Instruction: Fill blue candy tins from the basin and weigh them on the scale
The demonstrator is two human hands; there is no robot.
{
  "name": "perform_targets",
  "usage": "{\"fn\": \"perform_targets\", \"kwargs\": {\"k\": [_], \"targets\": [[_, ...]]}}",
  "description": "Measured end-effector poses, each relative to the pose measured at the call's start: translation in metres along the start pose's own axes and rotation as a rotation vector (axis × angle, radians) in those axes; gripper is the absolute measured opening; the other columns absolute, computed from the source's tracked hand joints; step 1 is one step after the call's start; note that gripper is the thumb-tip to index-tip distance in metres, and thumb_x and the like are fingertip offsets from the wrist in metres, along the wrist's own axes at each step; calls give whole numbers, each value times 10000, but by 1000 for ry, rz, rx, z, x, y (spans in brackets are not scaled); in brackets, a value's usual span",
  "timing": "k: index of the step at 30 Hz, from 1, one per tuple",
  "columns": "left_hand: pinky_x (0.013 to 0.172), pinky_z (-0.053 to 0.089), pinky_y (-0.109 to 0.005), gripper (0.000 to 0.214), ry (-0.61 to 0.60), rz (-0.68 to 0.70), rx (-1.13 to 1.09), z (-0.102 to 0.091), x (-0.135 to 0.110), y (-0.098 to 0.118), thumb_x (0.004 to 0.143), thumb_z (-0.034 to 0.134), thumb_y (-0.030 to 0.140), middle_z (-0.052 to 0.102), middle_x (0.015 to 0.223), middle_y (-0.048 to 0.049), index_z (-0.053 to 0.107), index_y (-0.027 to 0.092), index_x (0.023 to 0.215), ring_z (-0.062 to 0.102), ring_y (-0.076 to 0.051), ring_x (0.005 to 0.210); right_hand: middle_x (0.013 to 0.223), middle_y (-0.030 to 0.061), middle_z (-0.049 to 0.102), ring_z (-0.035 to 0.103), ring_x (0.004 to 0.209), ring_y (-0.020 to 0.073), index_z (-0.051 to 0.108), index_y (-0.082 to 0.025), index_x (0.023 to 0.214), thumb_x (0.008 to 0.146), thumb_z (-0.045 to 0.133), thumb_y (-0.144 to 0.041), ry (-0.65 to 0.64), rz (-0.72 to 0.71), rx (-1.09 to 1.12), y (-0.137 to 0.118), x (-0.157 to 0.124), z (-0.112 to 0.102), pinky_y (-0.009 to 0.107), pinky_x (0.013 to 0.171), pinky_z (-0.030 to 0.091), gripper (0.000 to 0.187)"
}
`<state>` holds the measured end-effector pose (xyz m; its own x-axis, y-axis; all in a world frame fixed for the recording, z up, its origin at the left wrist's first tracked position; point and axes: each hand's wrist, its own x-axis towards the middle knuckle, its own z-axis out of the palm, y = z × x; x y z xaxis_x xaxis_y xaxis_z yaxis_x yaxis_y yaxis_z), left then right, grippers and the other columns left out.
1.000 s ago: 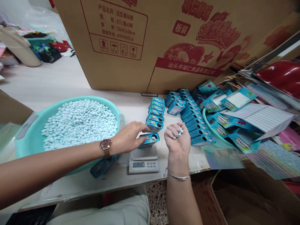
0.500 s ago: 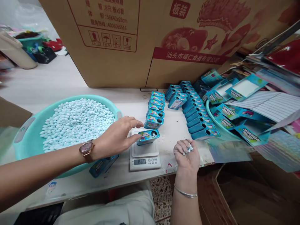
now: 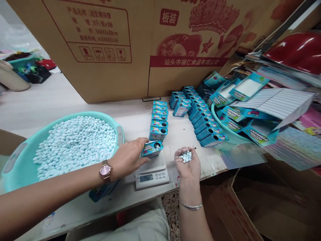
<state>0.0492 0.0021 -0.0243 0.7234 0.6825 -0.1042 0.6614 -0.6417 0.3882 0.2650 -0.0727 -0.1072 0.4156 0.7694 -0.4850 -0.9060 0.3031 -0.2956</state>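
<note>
My left hand (image 3: 130,154), wearing a watch (image 3: 105,170), grips the left end of a small blue candy box (image 3: 151,149) between thumb and fingers. The box is at the top of the white digital scale (image 3: 152,177), slightly tilted; whether it still touches the pan I cannot tell. Pale candies show in its round hole. The scale's display reads about 156. To the right, my right hand (image 3: 189,167) is palm up with curled fingers, holding a small heap of pale blue candies (image 3: 186,156). A bracelet (image 3: 191,206) circles that wrist.
A turquoise basin (image 3: 120,134) of pale candies (image 3: 75,144) stands at left. Filled-looking blue boxes (image 3: 159,124) line up behind the scale, with more boxes (image 3: 208,130) to the right. Another basin (image 3: 214,115) holds flat blue cartons (image 3: 258,132). A large cardboard box (image 3: 110,77) stands behind.
My left fingers have closed on the candy box and shifted it slightly. My right hand has opened from a near-fist into a cupped palm, showing the candies. The view has shifted a little.
</note>
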Motion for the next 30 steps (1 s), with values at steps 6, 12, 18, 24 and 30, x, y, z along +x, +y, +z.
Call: {"fn": "perform_targets", "kwargs": {"k": [6,12,18,24,30], "targets": [[723,468,-322,311,99,52,-54,-15,15,19,805,548,260,630,1059,-44,553,231,1115,627,-214,854,733,-9,663,666,733,129,530,-199,738,865,540,-289,129,60,3,12,-8,11,358,749,566,156],[584,419,-305,200,104,243,93,-36,43,67,737,551,240,596,909,-42,620,210,923,590,-197,723,803,4,699,681,774,148,556,-205,762,855,589,-383,35,-52,-60,9,-7,24,345,714,572,203],[521,361,-298,160,-26,255,159,-28,58,80,698,532,206,587,869,-53,616,198,834,571,-188,676,681,-25,666,660,639,123,576,-194,734,836,625,-377,28,-21,-74,18,-4,22,256,599,559,215],[523,348,-302,245,-15,288,159,-34,54,78,695,522,194,580,853,-41,620,224,917,558,-192,676,678,-26,658,656,638,116,579,-197,725,865,579,-363,19,47,-5,19,-3,22,248,608,559,217],[615,419,-313,250,-11,220,121,-28,51,63,729,549,246,606,904,-41,630,232,966,598,-213,754,709,-18,672,664,683,116,579,-201,750,863,583,-338,62,104,16,23,-1,23,258,638,559,177]]}}
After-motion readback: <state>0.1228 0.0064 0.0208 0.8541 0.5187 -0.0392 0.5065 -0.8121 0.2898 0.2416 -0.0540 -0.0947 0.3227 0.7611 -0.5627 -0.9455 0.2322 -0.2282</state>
